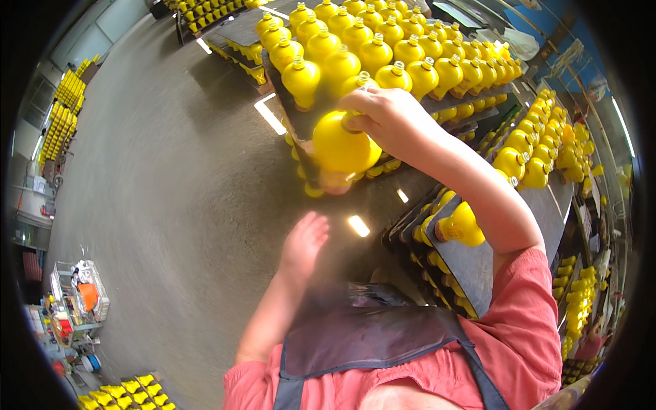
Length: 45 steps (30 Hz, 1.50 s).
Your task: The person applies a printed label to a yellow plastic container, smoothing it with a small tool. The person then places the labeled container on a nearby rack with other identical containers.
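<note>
My right hand (pixel 389 117) is closed round the neck of a round yellow bottle (pixel 339 147), which hangs tilted with its base toward me. The bottle is in the air, beside the near corner of a stacked board full of similar yellow bottles (pixel 342 66) with clear necks. Lower and to the left, my left hand (pixel 305 244) is held over the floor with fingers stretched out, slightly blurred and holding nothing. A single yellow bottle (pixel 461 225) lies on its side on a dark board (pixel 488 263) under my right forearm.
More yellow bottles (pixel 536 140) stand on the board to the right, above further stacked layers. Grey concrete floor (pixel 164 225) spreads across the left. A wire cart (pixel 80 294) with mixed items is at far left; yellow stacks (pixel 61 119) line the wall.
</note>
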Each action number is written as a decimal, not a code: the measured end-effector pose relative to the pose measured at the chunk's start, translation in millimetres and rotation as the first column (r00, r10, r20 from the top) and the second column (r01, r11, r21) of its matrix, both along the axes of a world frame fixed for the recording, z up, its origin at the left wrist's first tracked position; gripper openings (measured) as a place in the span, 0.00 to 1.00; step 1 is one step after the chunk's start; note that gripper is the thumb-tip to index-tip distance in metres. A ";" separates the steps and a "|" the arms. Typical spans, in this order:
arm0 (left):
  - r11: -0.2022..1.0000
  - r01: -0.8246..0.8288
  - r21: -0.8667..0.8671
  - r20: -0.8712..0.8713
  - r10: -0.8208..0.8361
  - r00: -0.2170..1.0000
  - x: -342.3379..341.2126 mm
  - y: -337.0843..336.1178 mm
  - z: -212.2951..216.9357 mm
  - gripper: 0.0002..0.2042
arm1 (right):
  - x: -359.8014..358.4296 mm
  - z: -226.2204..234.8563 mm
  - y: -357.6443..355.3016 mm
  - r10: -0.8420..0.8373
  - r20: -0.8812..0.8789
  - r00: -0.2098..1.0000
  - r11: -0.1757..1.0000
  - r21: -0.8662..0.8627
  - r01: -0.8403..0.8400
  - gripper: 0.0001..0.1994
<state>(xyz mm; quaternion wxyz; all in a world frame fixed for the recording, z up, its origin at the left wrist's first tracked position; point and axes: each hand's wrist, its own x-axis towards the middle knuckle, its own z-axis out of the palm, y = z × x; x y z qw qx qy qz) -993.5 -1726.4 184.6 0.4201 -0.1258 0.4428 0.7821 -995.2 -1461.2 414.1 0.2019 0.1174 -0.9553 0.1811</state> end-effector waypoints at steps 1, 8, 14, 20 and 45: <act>0.993 0.021 -0.114 -0.040 -0.025 0.999 1.7 -12.5 -12.2 0.24 | -12.8 -6.5 0.6 -0.033 0.032 0.999 0.999 0.014 0.033 0.12; 0.913 -0.075 -0.400 0.074 0.113 0.991 75.7 -171.3 -127.3 0.18 | -100.2 -67.4 14.8 -0.215 0.104 0.971 0.972 0.121 0.202 0.11; 0.634 -0.127 -0.763 0.268 0.488 0.831 205.2 -335.7 -188.7 0.24 | -151.5 -110.0 32.1 -0.301 0.094 0.949 0.953 0.058 0.296 0.11; 0.559 0.289 -0.777 0.389 0.065 0.919 281.6 -408.4 -165.9 0.29 | -180.3 -141.9 41.9 -0.314 0.054 0.948 0.949 -0.011 0.315 0.09; 0.703 -0.281 -0.653 0.215 0.528 0.822 131.3 -361.1 -186.8 0.19 | -167.6 -125.7 5.5 -0.475 0.114 0.873 0.868 0.227 0.442 0.08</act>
